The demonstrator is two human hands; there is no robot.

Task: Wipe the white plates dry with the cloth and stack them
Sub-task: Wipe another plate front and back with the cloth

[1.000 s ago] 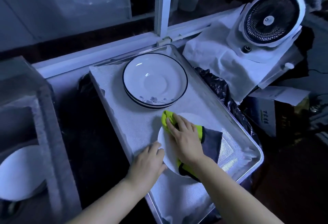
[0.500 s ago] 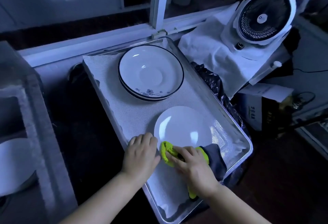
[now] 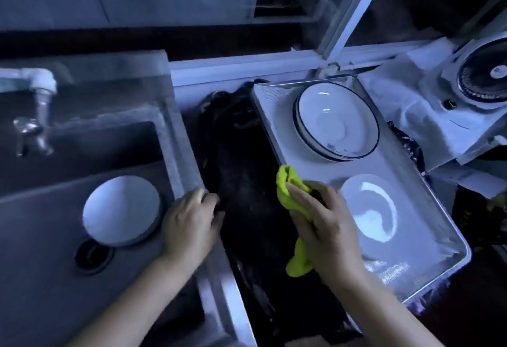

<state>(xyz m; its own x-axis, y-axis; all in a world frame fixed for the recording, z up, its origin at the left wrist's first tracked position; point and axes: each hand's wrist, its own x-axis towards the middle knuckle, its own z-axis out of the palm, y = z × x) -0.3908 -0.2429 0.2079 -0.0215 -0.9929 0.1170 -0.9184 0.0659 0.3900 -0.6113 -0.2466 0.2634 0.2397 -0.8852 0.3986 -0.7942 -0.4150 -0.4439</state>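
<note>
Yellow-green cloth (image 3: 288, 191) bunched in right hand (image 3: 326, 226).

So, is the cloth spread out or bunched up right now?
Bunched up: the right hand grips the cloth, crumpled ends poking out above and below.

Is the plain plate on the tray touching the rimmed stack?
Apart. The head view shows a band of tray lining between the plain plate and the rimmed stack.
</note>
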